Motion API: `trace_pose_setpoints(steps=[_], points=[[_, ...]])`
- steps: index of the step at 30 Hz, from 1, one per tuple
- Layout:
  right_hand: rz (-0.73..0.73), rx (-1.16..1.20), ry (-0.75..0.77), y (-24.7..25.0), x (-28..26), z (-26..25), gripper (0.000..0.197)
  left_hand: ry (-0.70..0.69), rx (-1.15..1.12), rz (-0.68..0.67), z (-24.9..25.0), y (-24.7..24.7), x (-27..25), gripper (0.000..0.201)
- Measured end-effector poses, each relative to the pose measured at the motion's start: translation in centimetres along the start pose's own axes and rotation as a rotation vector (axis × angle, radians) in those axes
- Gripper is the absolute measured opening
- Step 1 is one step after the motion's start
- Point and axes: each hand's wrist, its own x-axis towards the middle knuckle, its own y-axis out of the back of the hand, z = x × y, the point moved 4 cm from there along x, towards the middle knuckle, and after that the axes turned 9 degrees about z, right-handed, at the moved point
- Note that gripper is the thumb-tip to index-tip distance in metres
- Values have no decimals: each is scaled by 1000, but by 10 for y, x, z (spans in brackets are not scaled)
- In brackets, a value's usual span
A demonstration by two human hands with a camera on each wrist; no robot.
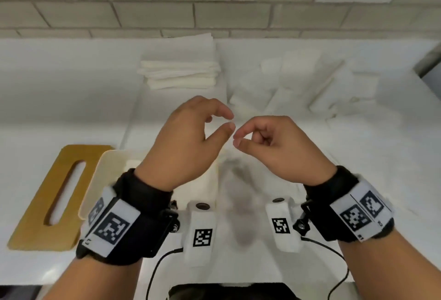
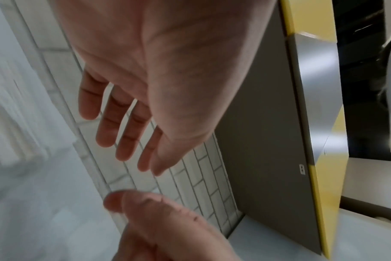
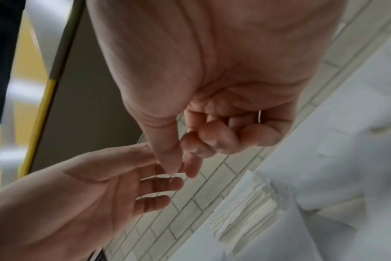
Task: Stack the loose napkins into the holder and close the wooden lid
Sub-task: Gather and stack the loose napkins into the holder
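Note:
Both hands hover side by side above the white counter [image 1: 59,96], fingertips nearly meeting. My left hand [image 1: 229,121] [image 2: 150,167] has relaxed, fairly straight fingers and holds nothing. My right hand [image 1: 237,138] [image 3: 183,167] has its fingers curled into the palm, also empty. A tan wooden lid [image 1: 47,199] with a long slot lies flat at the near left. Beside it the pale holder [image 1: 109,168] is mostly hidden under my left wrist. A neat stack of folded napkins [image 1: 179,72] [image 3: 246,208] sits by the wall. Loose napkins [image 1: 310,89] [image 3: 346,141] lie scattered to the right.
A tiled wall [image 1: 214,8] runs along the back of the counter. A grey panel with a yellow edge [image 2: 268,141] stands off to one side. Cables hang from both wrist cameras near the counter's front edge [image 1: 71,283].

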Motion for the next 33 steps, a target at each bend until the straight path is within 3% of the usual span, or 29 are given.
trace_pose_setpoints(steps=[6, 9, 16, 20, 25, 27, 31, 33], points=[[51, 105, -199, 89, -17, 78, 8, 75, -58, -156, 42, -134, 35, 5], [141, 52, -324, 141, -24, 136, 5, 193, -10, -275, 39, -196, 49, 16], [397, -139, -555, 240, -20, 241, 45, 445, -180, -336, 59, -287, 59, 34], [344, -189, -573, 246, -16, 257, 51, 554, -289, -254, 72, -319, 55, 44], [345, -21, -508, 235, -15, 250, 26, 668, -537, -128, 84, -330, 51, 60], [325, 124, -493, 227, -19, 238, 21, 737, -672, -135, 89, -331, 49, 55], [218, 495, -499, 210, -26, 217, 20, 746, -812, -320, 95, -325, 39, 28], [144, 561, -479, 202, -26, 210, 22, 767, -854, -302, 88, -316, 35, 23]])
